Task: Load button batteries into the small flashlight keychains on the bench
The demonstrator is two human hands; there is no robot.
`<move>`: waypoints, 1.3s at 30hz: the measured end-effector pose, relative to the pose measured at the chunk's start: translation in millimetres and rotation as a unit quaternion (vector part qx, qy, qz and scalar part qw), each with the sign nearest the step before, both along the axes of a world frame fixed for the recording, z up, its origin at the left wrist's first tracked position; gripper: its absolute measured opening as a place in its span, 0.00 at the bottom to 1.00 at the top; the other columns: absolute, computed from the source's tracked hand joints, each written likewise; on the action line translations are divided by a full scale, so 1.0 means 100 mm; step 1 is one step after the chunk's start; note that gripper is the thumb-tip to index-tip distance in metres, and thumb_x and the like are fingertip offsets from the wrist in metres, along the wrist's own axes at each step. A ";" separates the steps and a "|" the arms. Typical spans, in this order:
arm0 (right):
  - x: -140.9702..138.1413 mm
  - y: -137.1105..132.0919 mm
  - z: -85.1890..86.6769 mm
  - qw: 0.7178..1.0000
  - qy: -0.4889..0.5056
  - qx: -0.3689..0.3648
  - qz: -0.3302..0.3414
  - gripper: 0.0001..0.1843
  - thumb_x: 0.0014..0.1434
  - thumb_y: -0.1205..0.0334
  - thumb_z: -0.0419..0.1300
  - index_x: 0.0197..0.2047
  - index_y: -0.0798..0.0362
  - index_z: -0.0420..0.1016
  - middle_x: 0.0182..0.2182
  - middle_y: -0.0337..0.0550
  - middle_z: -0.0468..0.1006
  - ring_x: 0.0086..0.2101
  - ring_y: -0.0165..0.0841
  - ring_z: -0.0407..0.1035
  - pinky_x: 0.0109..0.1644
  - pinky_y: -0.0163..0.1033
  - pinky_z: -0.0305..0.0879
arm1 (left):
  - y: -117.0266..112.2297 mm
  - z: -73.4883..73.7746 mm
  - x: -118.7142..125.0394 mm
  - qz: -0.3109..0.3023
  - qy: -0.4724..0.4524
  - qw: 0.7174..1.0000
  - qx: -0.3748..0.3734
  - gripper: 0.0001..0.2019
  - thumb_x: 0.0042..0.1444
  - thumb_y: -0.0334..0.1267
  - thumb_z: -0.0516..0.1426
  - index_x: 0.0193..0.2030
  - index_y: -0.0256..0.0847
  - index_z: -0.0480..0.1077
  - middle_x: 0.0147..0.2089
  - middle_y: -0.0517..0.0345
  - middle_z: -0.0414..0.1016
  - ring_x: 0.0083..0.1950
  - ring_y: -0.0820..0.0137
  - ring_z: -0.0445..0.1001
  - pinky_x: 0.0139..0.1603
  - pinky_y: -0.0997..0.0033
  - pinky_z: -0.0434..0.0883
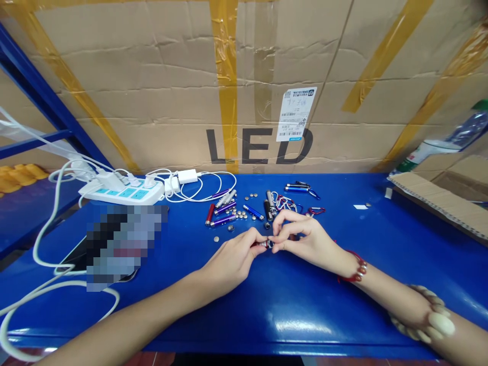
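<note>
Close to the middle of the table, my left hand (233, 258) pinches a small red mini flashlight (263, 244), most of it hidden by the fingers. The fingertips of my right hand (307, 240) close around its silver end from the other side. Whether a separate small part sits between those fingertips, I cannot tell. Just beyond my hands lie a black mini flashlight (268, 210), a blue one (253, 212), several purple ones (223, 220) and a red one (210, 214). Button batteries (241, 214) are scattered among them, beside a tangle of carabiner clips (285, 202).
A white power strip (152, 195) with several cables stands at the left, behind a blurred phone-like object (125, 244). A large cardboard box (163, 101) walls off the back. At right are a cardboard tray (438, 201) and a plastic bottle (438, 147).
</note>
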State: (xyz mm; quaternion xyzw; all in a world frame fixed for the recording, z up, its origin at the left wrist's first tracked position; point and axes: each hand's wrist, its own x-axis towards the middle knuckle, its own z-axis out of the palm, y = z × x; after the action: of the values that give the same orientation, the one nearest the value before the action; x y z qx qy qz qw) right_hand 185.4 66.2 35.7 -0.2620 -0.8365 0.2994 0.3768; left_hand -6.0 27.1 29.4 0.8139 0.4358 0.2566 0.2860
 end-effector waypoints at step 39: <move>-0.07 -0.08 0.05 0.952 0.053 -0.297 -0.045 0.15 0.48 0.56 0.64 0.21 0.58 0.69 0.22 0.35 0.66 0.24 0.22 0.58 0.28 0.30 0.55 | 0.06 -0.10 0.02 0.022 -0.063 0.961 0.267 0.10 0.57 0.31 0.53 0.45 0.41 0.69 0.37 0.59 0.75 0.35 0.75 0.70 0.40 0.74 0.67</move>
State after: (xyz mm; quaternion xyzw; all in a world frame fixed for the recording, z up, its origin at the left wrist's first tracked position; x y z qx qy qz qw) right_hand 178.9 58.2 40.4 -0.3828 -0.6763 0.5304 0.3388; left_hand -4.0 32.7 19.9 0.8330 0.3505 0.4206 0.0798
